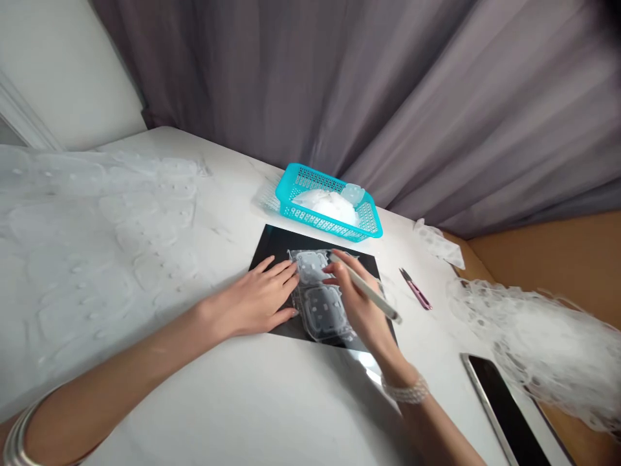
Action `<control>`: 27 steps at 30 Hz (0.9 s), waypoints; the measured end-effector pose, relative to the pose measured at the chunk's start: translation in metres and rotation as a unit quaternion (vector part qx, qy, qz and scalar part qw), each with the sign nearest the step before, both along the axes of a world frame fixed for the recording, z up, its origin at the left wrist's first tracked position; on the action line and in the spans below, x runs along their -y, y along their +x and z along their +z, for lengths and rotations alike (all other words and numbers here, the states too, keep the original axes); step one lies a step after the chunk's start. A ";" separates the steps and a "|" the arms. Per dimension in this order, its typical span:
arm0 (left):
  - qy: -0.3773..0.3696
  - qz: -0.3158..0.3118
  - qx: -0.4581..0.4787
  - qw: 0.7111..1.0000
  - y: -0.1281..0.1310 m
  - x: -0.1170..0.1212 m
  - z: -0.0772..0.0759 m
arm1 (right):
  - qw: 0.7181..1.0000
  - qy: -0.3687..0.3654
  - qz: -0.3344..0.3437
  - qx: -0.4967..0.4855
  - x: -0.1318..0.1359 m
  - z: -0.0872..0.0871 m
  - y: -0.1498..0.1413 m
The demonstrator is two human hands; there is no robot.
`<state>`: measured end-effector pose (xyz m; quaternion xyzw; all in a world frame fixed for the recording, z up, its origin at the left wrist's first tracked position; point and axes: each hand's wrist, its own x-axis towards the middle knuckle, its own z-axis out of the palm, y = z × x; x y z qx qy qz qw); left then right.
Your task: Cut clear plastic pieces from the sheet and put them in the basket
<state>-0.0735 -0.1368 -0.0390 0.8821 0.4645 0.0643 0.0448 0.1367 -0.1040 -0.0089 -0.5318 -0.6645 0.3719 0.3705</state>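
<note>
Presumably to steady the sheet on the mat, your left hand lies spread at its nine o'clock edge, gripping nothing, while your right hand has its grip wrapped round a pen.

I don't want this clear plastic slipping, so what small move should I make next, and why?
I'd probably ease the white pen-like tool slowly along the edge of the upper panel: your right hand holds it over the clear plastic, while your left hand lies flat at the plastic's left edge, where it could steady things.
</note>
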 end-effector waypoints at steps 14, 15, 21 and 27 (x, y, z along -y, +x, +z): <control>-0.020 -0.002 0.017 1.000 -0.003 -0.004 0.005 | 0.973 0.086 0.080 0.198 -0.002 -0.004 -0.036; -0.020 -0.002 0.020 1.000 -0.003 -0.004 0.004 | 0.971 0.092 0.082 0.203 -0.003 -0.003 -0.038; -0.020 0.000 0.009 1.000 -0.002 -0.003 0.003 | 0.955 0.125 0.083 0.254 -0.005 -0.002 -0.046; -0.006 0.007 0.012 1.000 -0.001 -0.001 0.006 | 0.943 0.118 0.102 0.295 0.010 0.007 -0.039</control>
